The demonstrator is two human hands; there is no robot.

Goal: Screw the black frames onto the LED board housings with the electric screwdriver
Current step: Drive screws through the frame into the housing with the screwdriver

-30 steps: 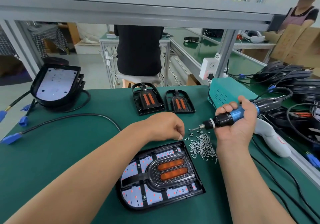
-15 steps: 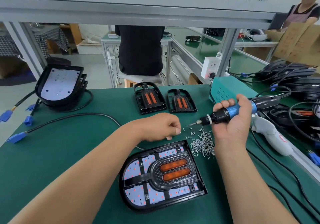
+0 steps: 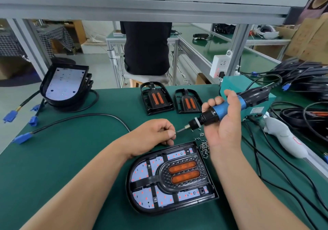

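Looking down at a green-matted desk [image 3: 71,158], we begin at the far left, where a stack of black housings [image 3: 63,85] sits tilted, with a white LED board facing us in the top one. Black cables ending in blue plastic connectors [image 3: 22,138] trail from it across the desk.

Towards the middle, our left hand [image 3: 152,135] sits just behind the workpiece. Its fingers are curled, and the thumb and forefinger pinch a small silver screw [image 3: 175,132]. Farther back, two spare black frames with orange lenses [image 3: 156,98] lie side by side near the desk's far edge. Beyond them a person in a black top [image 3: 145,48] sits with their back to us.

Between our forearms lies the black D-shaped LED board housing [image 3: 156,210], its white board dotted with red lights. A black frame [image 3: 164,173] with two orange oval lenses is seated on top of it. Just right of its far corner is a loose pile of small silver screws [image 3: 204,147].

Our right hand [image 3: 225,128] is wrapped around the blue-and-black electric screwdriver [image 3: 221,108]. The tool is held above the desk and slants down to the left, so its bit tip meets the pinched screw.

Behind it stands a teal metal box [image 3: 229,85]. Farther right, a white-grey handheld tool [image 3: 282,137] lies on the desk among coils of black cable [image 3: 301,80].
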